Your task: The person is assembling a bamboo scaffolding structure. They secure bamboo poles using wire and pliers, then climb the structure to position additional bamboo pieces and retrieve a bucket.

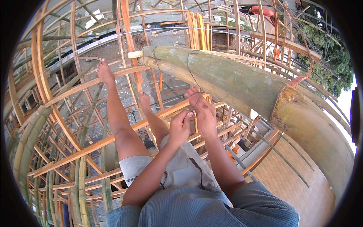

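Observation:
A thin dark wire (pixel 193 76) is looped around a thick green bamboo pole (pixel 234 72) and a paler pole (pixel 200 81) lying along its underside. My left hand (pixel 180 126) is closed in a pinch just below the loop, with the wire running into its fingers. Close beside it, my right hand (pixel 203 111) has its fingertips up near the paler pole and curls around the wire's lower part. A narrow yellowish strip (pixel 196 123) shows between the hands; whether it is held or lies behind them I cannot tell.
My bare legs (pixel 123 128) stretch over wooden beams (pixel 90 151) high above the ground. A second thick bamboo (pixel 314 140) adjoins at the right. Bamboo posts (pixel 81 181) crowd the left. Upright planks (pixel 198 30) stand ahead; a tan panel floor (pixel 287 170) lies below right.

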### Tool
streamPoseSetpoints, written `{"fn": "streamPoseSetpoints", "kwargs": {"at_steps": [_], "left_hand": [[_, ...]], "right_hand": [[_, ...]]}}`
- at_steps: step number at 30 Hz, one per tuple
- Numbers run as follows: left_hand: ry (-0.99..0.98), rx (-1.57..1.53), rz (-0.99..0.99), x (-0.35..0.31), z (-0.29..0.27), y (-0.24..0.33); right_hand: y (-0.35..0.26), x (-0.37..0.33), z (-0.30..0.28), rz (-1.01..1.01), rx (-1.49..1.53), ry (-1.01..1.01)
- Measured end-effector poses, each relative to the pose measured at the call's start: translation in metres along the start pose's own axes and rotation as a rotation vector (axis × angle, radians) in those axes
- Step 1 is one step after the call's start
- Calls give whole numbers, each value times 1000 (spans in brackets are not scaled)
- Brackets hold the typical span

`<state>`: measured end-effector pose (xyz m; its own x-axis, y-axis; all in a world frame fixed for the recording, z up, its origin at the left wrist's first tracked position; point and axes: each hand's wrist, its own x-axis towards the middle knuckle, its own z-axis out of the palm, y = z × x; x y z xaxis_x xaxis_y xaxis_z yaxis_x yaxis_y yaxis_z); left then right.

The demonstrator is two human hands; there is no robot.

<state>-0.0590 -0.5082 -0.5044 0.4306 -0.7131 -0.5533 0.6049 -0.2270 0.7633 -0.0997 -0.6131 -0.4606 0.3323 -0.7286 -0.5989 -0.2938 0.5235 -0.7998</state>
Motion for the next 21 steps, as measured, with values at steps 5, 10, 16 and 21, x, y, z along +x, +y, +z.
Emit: {"fn": "streamPoseSetpoints", "kwargs": {"at_steps": [5, 10, 16, 21], "left_hand": [[2, -49, 0, 9, 11, -14], [-106, 135, 166, 54, -28, -25], [-434, 619, 530, 132, -90, 30], [-472, 695, 572, 139, -94, 57]], "right_hand": [[-7, 10, 18, 169, 9, 56], [11, 36, -11, 90, 453, -371], [-5, 34, 11, 193, 414, -264], [-38, 23, 29, 377, 284, -32]]}}
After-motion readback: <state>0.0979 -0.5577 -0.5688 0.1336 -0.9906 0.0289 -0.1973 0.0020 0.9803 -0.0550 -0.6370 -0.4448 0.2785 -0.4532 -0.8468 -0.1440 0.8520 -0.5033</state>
